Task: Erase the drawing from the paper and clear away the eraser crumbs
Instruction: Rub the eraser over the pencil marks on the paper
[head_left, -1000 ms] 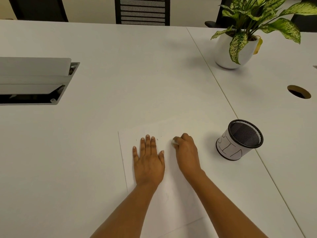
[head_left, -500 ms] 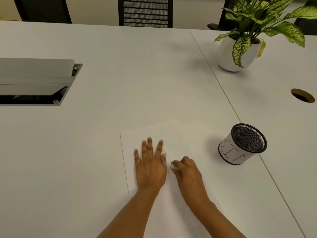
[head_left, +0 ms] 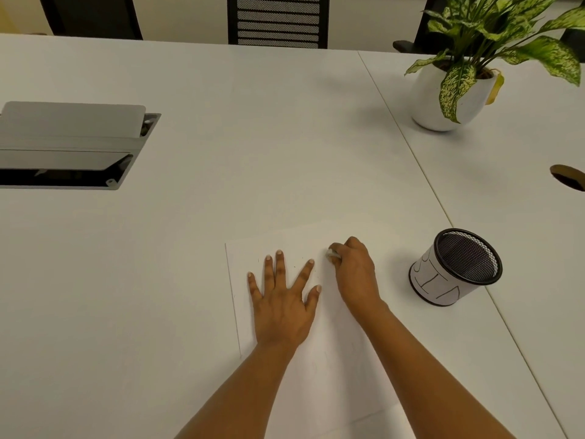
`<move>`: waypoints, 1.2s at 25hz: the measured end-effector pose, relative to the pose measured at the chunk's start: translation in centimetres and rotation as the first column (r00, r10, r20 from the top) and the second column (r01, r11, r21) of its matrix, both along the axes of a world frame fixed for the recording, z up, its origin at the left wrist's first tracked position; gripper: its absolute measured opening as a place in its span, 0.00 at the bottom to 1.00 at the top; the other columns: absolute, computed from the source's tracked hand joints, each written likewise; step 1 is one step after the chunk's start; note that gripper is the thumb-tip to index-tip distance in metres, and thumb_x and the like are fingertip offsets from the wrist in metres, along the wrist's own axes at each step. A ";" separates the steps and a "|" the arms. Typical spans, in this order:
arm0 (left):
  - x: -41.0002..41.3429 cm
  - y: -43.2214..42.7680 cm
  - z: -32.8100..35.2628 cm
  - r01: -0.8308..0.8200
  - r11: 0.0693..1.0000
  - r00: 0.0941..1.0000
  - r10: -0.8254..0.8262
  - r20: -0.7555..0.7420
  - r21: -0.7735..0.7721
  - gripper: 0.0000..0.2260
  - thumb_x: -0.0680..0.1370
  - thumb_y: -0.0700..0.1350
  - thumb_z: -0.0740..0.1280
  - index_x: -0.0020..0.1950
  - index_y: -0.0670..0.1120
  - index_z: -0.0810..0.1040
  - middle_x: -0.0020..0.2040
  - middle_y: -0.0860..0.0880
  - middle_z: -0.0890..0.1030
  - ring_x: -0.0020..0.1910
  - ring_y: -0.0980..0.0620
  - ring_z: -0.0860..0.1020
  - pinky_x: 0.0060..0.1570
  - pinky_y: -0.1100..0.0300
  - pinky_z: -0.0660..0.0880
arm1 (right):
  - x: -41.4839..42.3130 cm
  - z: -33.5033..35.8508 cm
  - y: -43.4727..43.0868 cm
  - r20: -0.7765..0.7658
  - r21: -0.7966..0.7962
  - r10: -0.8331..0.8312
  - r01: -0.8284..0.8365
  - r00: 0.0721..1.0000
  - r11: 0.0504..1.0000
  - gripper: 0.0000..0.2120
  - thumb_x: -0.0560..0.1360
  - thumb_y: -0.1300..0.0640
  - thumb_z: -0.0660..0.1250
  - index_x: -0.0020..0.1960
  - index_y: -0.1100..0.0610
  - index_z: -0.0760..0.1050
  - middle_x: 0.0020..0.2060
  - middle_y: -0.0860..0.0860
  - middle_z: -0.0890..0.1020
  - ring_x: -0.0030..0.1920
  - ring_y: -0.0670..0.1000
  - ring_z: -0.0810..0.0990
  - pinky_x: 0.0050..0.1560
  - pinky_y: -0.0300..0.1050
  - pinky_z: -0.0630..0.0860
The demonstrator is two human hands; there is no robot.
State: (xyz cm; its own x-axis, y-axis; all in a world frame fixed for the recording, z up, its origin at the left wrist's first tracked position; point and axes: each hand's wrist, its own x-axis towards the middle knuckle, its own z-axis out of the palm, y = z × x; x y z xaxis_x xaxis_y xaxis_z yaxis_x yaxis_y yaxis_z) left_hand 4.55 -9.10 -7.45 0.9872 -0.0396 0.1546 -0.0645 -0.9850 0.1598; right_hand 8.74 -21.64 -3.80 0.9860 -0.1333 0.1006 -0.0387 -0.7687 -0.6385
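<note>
Left hand (head_left: 280, 301) lies flat, fingers spread wide, pinning the paper (head_left: 335, 369) on the near bench (head_left: 158, 280); right hand (head_left: 356, 274) pinches the eraser (head_left: 332, 254) at the sheet's far part — rub short, light strokes toward the pinned side, avoiding creases.

White tables (head_left: 221, 122), mesh-backed chair (head_left: 278, 22)

Head view, down over table (head_left: 190, 280)

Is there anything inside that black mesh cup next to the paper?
No: the mesh cup tilts its open mouth toward the camera, and only bare black mesh shows inside it.
</note>
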 end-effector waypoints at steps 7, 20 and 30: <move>0.0 -0.1 0.2 -0.038 0.999 0.998 0.038 -0.056 -0.009 0.25 0.77 0.63 0.43 0.69 0.59 0.65 0.69 0.43 0.70 0.68 0.42 0.68 0.62 0.36 0.60 | -4.0 0.5 -1.7 0.010 -0.104 0.047 -0.046 0.999 0.993 0.08 0.76 0.63 0.59 0.51 0.63 0.75 0.43 0.53 0.70 0.43 0.49 0.66 0.42 0.37 0.63; -0.1 -0.1 0.1 -0.031 1.000 0.998 0.031 -0.052 0.000 0.25 0.76 0.63 0.45 0.70 0.59 0.63 0.70 0.43 0.68 0.69 0.42 0.66 0.64 0.37 0.58 | -1.1 2.9 -0.1 -0.139 0.295 -0.070 0.109 0.988 0.949 0.09 0.76 0.60 0.59 0.37 0.59 0.64 0.35 0.49 0.68 0.35 0.49 0.68 0.33 0.37 0.65; -0.5 -0.2 0.8 -0.019 0.997 0.996 0.013 -0.090 -0.068 0.35 0.67 0.65 0.21 0.72 0.63 0.43 0.77 0.46 0.47 0.75 0.45 0.45 0.67 0.41 0.35 | -11.4 0.6 1.6 -0.072 0.059 0.023 -0.019 0.997 0.998 0.05 0.76 0.56 0.55 0.47 0.47 0.64 0.46 0.50 0.67 0.46 0.48 0.66 0.46 0.40 0.62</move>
